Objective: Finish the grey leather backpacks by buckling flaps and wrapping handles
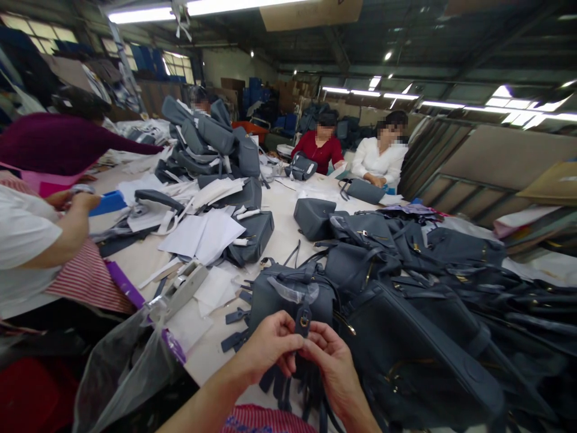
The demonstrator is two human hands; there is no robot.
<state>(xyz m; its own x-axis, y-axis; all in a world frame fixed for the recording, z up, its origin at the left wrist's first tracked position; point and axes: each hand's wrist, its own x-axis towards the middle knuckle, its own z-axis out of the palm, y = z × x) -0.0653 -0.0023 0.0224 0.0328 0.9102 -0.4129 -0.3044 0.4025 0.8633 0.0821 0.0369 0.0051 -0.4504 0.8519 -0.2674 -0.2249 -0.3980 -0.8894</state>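
A dark blue-grey handbag (265, 294) stands on the table in front of me. Clear plastic film (286, 290) lies over its upper front. From the middle of the bag hangs a strap tab (303, 319) with a gold-coloured fitting. My left hand (274, 341) pinches the lower end of this tab from the left, its fingers curled. On the other side, my right hand (331, 352) is closed at the same end, thumb and fingertips meeting the left ones. Small dark leather tags (237, 315) poke out to the left of the bag. Several dark straps dangle below my hands.
Many dark handbags (424, 343) crowd the table's right side. Another bag pile (211, 135) rises at the back left, near white paper sheets (202, 234). A tape dispenser (184, 288) and a clear plastic bag (130, 367) are at left. Co-workers stand left and sit across.
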